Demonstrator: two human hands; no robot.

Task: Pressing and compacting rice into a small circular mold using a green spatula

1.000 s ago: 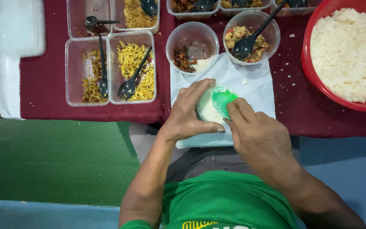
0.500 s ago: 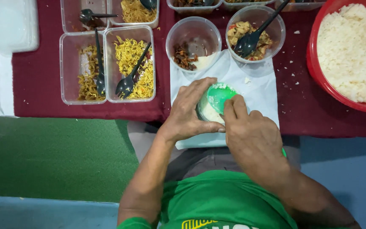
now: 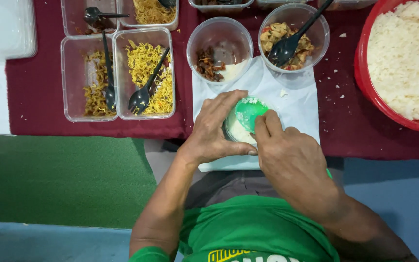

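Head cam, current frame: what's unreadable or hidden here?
- Small round rice-filled container, head view: rim and sides covered by the left hand and right hand.
- Green plastic scoop: handle hidden under the right hand.
- Big red bowl of white rice: cut off by the right and top edges.
- Top row of clear plastic tubs: cropped by the top edge.

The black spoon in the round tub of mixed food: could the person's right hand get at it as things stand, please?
Probably yes. The black spoon has its handle sticking up over the tub's rim, and only bare white paper lies between. But the right hand would first have to put down the green scoop.
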